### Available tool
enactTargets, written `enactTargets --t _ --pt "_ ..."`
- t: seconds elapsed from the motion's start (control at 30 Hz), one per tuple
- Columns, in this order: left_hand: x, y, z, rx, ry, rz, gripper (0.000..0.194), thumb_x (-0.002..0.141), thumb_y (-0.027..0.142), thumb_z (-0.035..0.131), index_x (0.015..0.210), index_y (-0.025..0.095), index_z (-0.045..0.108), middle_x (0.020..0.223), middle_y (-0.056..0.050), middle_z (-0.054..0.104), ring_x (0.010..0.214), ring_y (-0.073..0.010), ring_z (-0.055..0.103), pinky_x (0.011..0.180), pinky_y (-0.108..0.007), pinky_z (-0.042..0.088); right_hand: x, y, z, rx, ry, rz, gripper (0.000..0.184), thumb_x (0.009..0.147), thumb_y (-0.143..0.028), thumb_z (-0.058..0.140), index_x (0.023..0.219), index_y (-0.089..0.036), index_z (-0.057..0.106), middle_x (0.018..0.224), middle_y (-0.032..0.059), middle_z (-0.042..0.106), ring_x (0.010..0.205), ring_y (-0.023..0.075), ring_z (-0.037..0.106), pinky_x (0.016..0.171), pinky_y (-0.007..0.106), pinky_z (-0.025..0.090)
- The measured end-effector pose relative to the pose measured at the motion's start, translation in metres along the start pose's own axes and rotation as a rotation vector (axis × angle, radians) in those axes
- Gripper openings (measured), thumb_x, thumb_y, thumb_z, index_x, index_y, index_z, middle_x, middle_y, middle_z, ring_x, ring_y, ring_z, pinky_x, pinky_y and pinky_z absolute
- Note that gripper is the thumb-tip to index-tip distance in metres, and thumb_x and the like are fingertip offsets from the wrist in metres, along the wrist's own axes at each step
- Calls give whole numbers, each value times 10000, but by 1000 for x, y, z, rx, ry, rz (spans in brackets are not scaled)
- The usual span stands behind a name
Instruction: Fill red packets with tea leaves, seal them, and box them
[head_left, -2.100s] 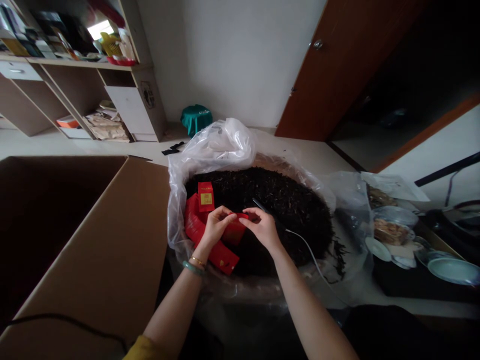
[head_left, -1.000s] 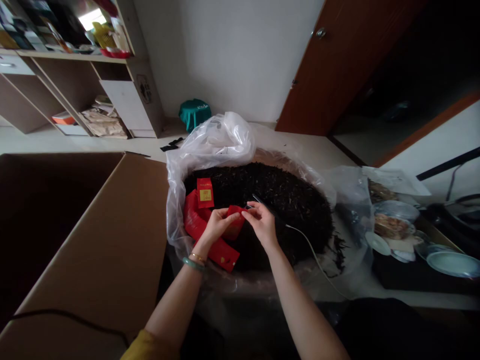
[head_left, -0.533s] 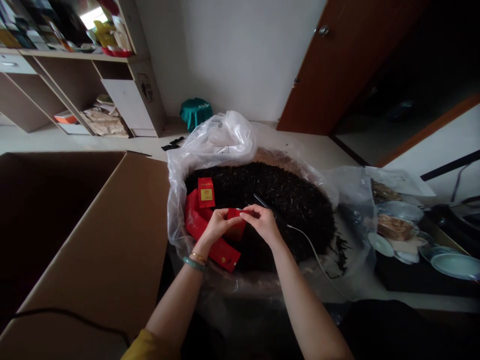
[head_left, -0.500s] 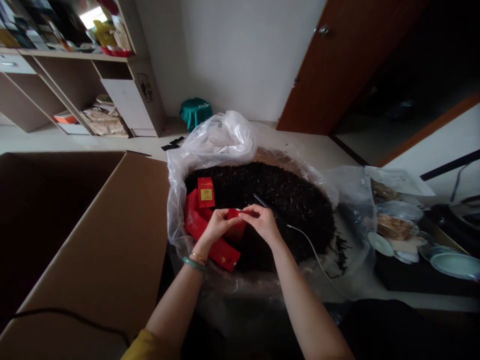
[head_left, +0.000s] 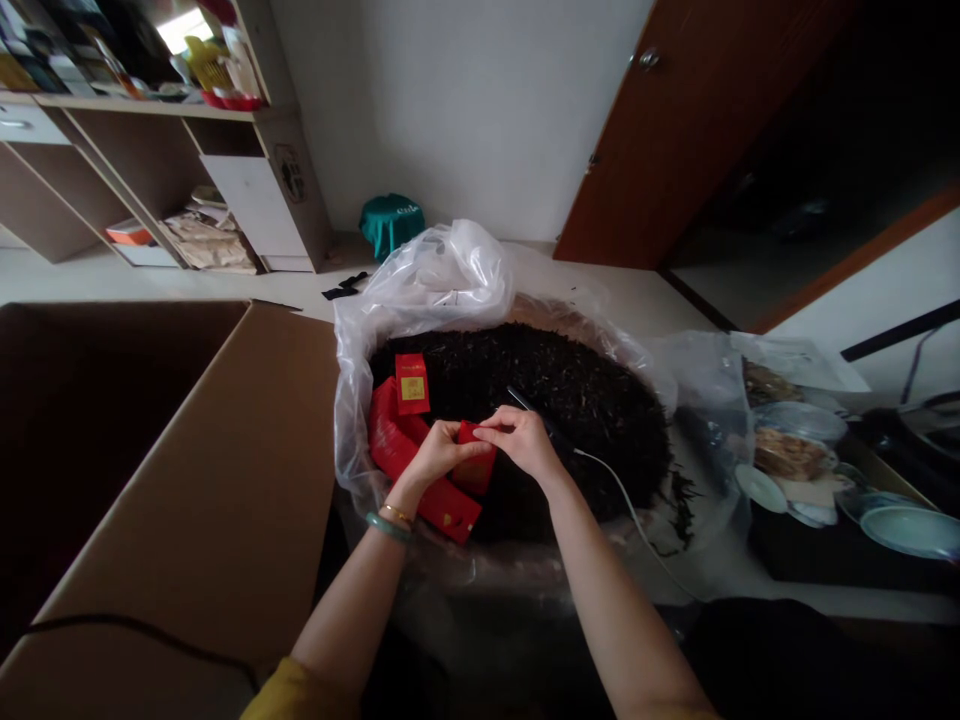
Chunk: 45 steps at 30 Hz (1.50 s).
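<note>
Between my hands is a small red packet (head_left: pixel 475 474), held by its top edge above a heap of dark dried leaves (head_left: pixel 592 400). My left hand (head_left: pixel 437 452) pinches the packet's left side, and a green bangle circles that wrist. My right hand (head_left: pixel 519 440) pinches its upper right edge, partly covering it. Another red packet with a yellow label (head_left: pixel 412 385) lies on the leaves at the left. Under my left wrist sit more red packets or a red bag (head_left: pixel 390 432), partly hidden. A dark pen-like device (head_left: pixel 520 398) with a white cable rests on the leaves behind my right hand.
A clear plastic liner (head_left: pixel 352 400) surrounds the leaves. To the left stands a large open cardboard box (head_left: pixel 247 470). Plastic tubs (head_left: pixel 791 450) and lids are at the right. A teal-covered bin (head_left: pixel 391 225) stands near the wall, beside a desk (head_left: pixel 150 105).
My fingers have shifted slightly along the packet's top edge, and more of its front now shows below them. The surroundings look the same.
</note>
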<state>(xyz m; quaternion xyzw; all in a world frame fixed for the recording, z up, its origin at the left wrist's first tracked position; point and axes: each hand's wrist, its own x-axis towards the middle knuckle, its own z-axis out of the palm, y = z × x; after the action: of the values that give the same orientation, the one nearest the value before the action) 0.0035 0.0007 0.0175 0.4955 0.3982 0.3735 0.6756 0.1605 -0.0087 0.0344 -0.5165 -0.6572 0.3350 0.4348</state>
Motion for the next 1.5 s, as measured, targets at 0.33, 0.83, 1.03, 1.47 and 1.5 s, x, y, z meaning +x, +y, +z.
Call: enactTargets --t 0.33,0.83,1.03,1.47,1.5 --pt "2 -4 1 -60 -5 -25 470 429 415 877 733 90 725 641 -32 704 572 -146 612 601 -258 484 6 22 -11 -127 145 44 276 827 -407 565 894 -197 731 846 64 717 795 214 644 737 330 493" --pt "3 -6 1 -90 53 -1 475 433 429 876 741 96 735 702 -63 731 614 -166 639 617 -264 497 5 57 -38 -588 190 234 537 771 -297 651 1282 -169 548 1055 123 682 956 275 648 806 373 506" --pt "2 -6 -1 -39 41 -8 435 457 401 871 729 93 729 669 -48 715 582 -151 615 577 -244 466 -1 10 -57 -186 -153 104 501 774 -431 635 1220 -203 617 1004 63 733 648 193 675 625 327 542" --pt "1 -4 1 -3 -17 16 337 465 327 864 662 104 706 596 9 668 528 -103 557 545 -216 448 -2 -17 -38 -457 -194 14 284 722 -296 723 1005 -288 733 984 23 746 918 273 704 838 385 537" --pt "1 -4 1 -8 -16 14 333 470 334 861 652 105 702 593 11 664 523 -100 554 541 -215 446 -2 -16 -38 -458 -189 10 289 726 -295 721 1015 -290 730 997 23 743 931 274 701 848 391 535"
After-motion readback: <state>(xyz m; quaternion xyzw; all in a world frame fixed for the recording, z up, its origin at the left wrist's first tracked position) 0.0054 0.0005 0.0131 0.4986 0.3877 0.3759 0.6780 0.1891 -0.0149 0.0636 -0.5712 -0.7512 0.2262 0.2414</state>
